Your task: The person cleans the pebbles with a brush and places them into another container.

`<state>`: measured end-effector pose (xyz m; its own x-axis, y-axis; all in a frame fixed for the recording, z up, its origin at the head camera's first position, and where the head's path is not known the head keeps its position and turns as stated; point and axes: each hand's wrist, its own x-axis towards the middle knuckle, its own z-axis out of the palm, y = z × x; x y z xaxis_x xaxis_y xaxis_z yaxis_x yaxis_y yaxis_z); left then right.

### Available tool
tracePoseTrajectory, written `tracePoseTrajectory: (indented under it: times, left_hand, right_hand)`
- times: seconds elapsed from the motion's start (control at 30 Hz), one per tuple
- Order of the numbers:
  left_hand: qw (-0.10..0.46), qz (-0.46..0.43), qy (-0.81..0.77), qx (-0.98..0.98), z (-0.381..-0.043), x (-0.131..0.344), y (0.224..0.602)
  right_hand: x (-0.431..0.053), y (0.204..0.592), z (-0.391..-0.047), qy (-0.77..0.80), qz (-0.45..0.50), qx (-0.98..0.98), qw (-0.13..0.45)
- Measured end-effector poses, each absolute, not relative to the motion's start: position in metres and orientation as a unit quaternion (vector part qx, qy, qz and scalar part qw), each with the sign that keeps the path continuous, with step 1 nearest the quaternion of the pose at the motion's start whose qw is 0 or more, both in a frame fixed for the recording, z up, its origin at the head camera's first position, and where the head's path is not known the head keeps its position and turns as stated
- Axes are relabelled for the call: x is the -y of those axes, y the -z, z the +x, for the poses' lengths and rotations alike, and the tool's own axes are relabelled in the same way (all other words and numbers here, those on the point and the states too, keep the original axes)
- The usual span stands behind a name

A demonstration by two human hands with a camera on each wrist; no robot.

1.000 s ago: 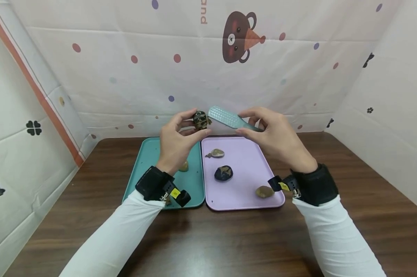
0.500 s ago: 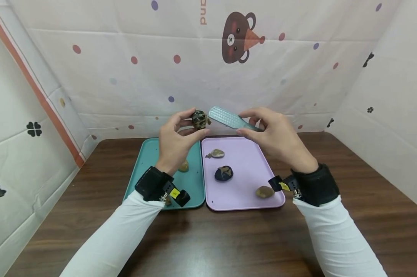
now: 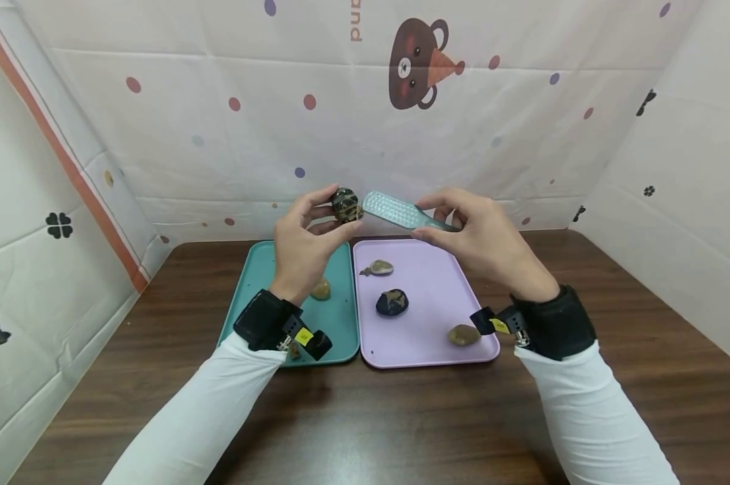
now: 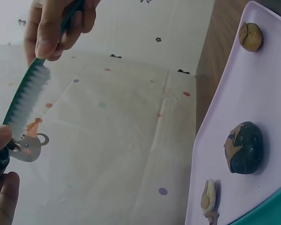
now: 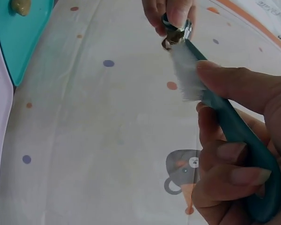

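Note:
My left hand (image 3: 304, 246) pinches a dark, glossy stone (image 3: 347, 205) between thumb and fingers, raised above the trays. Tan, mud-like patches streak the stone. From the right, my right hand (image 3: 483, 236) holds a teal brush (image 3: 395, 210) by its handle, head pointing at the stone. White bristles (image 4: 32, 96) show in the left wrist view, their far end right at the stone's side. A brown clump (image 5: 171, 41) sticks out from the stone beside the bristle tips in the right wrist view. My left fingers hide part of the stone.
A purple tray (image 3: 425, 353) holds a small pale stone (image 3: 380, 268), a dark stone with tan patches (image 3: 392, 303) and a brown stone (image 3: 464, 335). Left of it, a teal tray (image 3: 341, 337) bears a yellowish stone (image 3: 320, 289). A patterned cloth (image 3: 219, 155) hangs behind the table.
My left hand has shifted slightly left and up, and the stone has turned between its fingers. The brush has moved only a little.

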<state>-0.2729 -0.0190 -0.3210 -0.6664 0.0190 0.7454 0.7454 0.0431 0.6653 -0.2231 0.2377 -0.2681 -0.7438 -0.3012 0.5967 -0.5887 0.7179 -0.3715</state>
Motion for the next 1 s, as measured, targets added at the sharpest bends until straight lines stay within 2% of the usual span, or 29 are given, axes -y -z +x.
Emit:
tracePoseTrajectory:
  times: [0.2, 0.4, 0.6, 0.87, 1.0]
  left_hand:
    - [0.289, -0.302, 0.628, 0.657, -0.2734, 0.0179, 0.3198]
    - [0.265, -0.286, 0.65, 0.652, -0.2721, 0.0195, 0.3199]
    - [0.24, -0.282, 0.668, 0.645, -0.2717, 0.0197, 0.3179]
    - [0.209, -0.267, 0.693, 0.636, -0.2708, 0.0217, 0.3182]
    - [0.204, -0.265, 0.694, 0.638, -0.2708, 0.0232, 0.3183]
  right_hand:
    - [-0.2345, 0.2682, -0.2218, -0.307, 0.27, 0.865, 0.292]
    - [-0.2325, 0.2733, -0.226, -0.308, 0.274, 0.871, 0.267]
    - [-0.232, 0.2729, -0.2241, -0.327, 0.283, 0.855, 0.287]
    - [-0.2345, 0.2716, -0.2241, -0.322, 0.268, 0.87, 0.26]
    - [-0.2336, 0.2693, -0.2215, -0.325, 0.27, 0.865, 0.269]
